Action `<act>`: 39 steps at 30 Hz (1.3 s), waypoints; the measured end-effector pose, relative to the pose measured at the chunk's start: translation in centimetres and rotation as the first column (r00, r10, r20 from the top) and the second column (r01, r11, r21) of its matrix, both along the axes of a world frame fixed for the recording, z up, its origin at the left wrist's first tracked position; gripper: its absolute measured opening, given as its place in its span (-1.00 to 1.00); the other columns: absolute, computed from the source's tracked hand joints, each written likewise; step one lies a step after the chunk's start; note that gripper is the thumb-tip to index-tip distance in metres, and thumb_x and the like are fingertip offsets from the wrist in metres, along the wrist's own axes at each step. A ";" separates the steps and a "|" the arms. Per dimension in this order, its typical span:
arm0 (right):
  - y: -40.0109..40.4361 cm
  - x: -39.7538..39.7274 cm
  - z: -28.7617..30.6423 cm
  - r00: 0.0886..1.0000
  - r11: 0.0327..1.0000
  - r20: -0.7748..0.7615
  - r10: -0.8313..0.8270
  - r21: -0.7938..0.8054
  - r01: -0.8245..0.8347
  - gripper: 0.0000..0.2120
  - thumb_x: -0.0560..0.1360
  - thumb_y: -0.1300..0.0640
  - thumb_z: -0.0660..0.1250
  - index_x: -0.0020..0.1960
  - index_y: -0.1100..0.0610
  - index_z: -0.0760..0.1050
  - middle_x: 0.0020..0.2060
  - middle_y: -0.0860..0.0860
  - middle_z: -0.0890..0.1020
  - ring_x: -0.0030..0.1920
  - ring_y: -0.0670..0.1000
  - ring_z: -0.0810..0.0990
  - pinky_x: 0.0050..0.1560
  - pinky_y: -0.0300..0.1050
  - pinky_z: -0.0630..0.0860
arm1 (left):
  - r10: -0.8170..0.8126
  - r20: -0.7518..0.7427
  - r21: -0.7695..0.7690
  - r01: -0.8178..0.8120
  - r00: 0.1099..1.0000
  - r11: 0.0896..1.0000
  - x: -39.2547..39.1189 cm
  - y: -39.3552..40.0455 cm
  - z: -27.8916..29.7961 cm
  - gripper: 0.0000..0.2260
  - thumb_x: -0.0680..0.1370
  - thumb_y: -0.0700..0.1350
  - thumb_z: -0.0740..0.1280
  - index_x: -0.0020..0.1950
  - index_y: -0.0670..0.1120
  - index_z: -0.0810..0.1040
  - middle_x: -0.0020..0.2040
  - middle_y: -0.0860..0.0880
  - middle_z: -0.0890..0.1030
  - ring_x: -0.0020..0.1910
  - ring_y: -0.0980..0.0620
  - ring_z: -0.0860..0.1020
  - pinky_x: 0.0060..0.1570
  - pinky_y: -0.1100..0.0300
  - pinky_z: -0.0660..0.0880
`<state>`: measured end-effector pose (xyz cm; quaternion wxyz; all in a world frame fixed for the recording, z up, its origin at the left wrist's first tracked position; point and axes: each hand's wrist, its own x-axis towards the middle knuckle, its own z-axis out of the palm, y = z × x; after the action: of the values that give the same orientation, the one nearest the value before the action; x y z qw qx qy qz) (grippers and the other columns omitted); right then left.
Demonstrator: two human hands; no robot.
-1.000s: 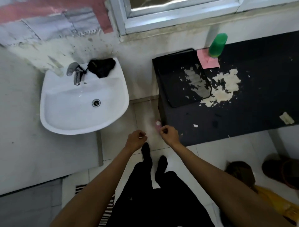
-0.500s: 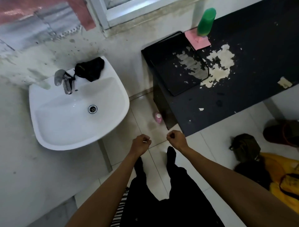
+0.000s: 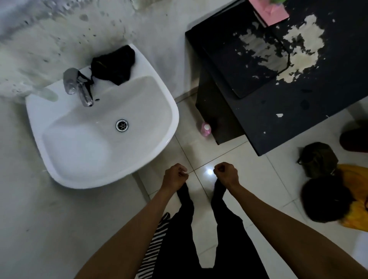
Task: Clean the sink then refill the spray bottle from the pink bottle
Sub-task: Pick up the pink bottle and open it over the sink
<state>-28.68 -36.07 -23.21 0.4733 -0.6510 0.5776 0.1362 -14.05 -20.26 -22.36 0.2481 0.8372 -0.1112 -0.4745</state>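
A white wall-hung sink (image 3: 59,163) fills the left of the head view, with a chrome tap (image 3: 79,89) at its back and a black cloth (image 3: 113,65) lying on its rear rim. A small pink bottle (image 3: 205,129) stands on the floor tiles between the sink and the black table leg. My left hand (image 3: 175,175) and my right hand (image 3: 226,173) hover side by side above the floor, in front of the sink. Both are curled into fists with nothing in them. Only the base of the green bottle (image 3: 275,1) shows at the top edge.
A black table (image 3: 298,95) with peeling paint stands at the right, a pink pad (image 3: 268,12) on its far end. Dark bags (image 3: 316,159) and a yellow cloth (image 3: 356,199) lie on the floor at the right. A striped mat (image 3: 155,249) lies under my legs.
The view has tilted down and drawn closer to the sink. The green bottle has slid almost out of the top. Both fists stay curled and empty in front of me.
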 end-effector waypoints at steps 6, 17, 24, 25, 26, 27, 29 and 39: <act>-1.3 1.0 -5.9 0.997 0.998 -0.055 -0.046 0.035 0.048 -0.78 0.50 0.23 0.39 0.14 0.22 0.64 0.07 0.13 0.71 0.14 0.12 0.64 0.06 -0.20 0.48 | -0.034 0.010 0.018 0.034 0.999 0.999 0.7 -1.4 -6.4 -0.92 0.55 -0.15 0.37 -0.04 -0.09 0.65 -0.03 -0.05 0.70 0.03 -0.03 0.64 0.09 0.14 0.57; -5.9 6.0 -22.0 0.988 0.992 -0.097 -0.117 0.026 0.120 -0.70 0.44 0.17 0.40 0.17 0.12 0.57 -0.28 -0.15 0.58 -0.27 -0.16 0.51 -0.31 -0.31 0.34 | -0.008 0.020 -0.045 0.009 1.000 0.999 3.0 -8.0 -21.5 -0.90 0.58 -0.14 0.31 -0.08 -0.03 0.61 -0.10 0.00 0.67 -0.09 -0.04 0.67 0.03 0.13 0.58; -8.8 8.5 -33.6 0.974 0.975 -0.047 -0.222 -0.040 0.220 -0.58 0.49 0.10 0.44 0.30 0.17 0.47 -0.41 -0.18 0.55 -0.27 -0.14 0.51 -0.12 -0.24 0.37 | 0.016 0.102 -0.096 -0.006 0.995 0.995 4.6 -12.8 -32.7 -0.89 0.56 -0.16 0.35 0.07 -0.08 0.60 -0.05 0.02 0.63 -0.14 0.05 0.60 -0.07 0.26 0.50; -9.1 8.6 -34.5 0.975 0.976 -0.039 -0.217 -0.038 0.216 -0.57 0.49 0.10 0.45 0.31 0.18 0.46 -0.36 -0.14 0.60 -0.17 -0.05 0.59 -0.07 -0.23 0.37 | 0.028 0.110 -0.101 -0.017 0.994 0.995 4.7 -13.1 -33.7 -0.88 0.56 -0.17 0.36 0.09 -0.09 0.61 -0.04 0.01 0.64 -0.13 0.04 0.61 -0.06 0.24 0.53; -9.6 8.8 -35.7 0.977 0.977 -0.029 -0.212 -0.041 0.211 -0.55 0.49 0.10 0.45 0.32 0.19 0.45 -0.26 -0.08 0.66 -0.03 0.03 0.64 -0.04 -0.22 0.36 | 0.038 0.114 -0.106 -0.026 0.993 0.994 4.8 -13.7 -35.0 -0.87 0.56 -0.17 0.36 0.10 -0.09 0.60 -0.02 0.00 0.65 -0.11 0.02 0.63 -0.04 0.21 0.56; -9.9 8.9 -36.8 0.978 0.977 -0.027 -0.207 -0.049 0.205 -0.53 0.49 0.10 0.46 0.34 0.20 0.43 -0.16 -0.02 0.69 0.08 0.09 0.65 -0.03 -0.21 0.36 | 0.040 0.118 -0.105 -0.028 0.992 0.994 4.9 -14.2 -36.1 -0.86 0.56 -0.17 0.36 0.11 -0.09 0.60 -0.01 -0.01 0.65 -0.10 0.01 0.64 -0.01 0.17 0.58; -11.0 9.2 -38.7 0.977 0.976 -0.032 -0.209 -0.067 0.206 -0.49 0.49 0.10 0.47 0.36 0.21 0.40 0.01 0.08 0.70 0.17 0.16 0.63 -0.01 -0.18 0.38 | 0.021 0.137 -0.093 -0.009 0.990 0.996 5.4 -15.4 -38.3 -0.85 0.56 -0.16 0.35 0.12 -0.08 0.59 0.02 0.00 0.66 -0.06 0.00 0.66 0.04 0.14 0.59; -14.7 11.3 -47.8 1.000 0.986 0.000 -0.006 -0.166 0.006 -0.26 0.46 0.05 0.53 0.54 0.19 0.30 0.44 0.15 0.49 0.44 0.17 0.46 0.36 -0.02 0.43 | -0.169 0.211 -0.149 0.203 0.963 0.968 8.3 -22.0 -46.3 -0.63 0.57 -0.27 0.33 0.38 -0.13 0.43 0.31 -0.12 0.57 0.27 -0.13 0.56 0.23 0.10 0.48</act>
<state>-17.35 -50.78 -71.04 0.4176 -0.6865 0.5889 0.0862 -5.77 -42.28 -68.65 0.2603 0.8416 -0.2536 -0.3995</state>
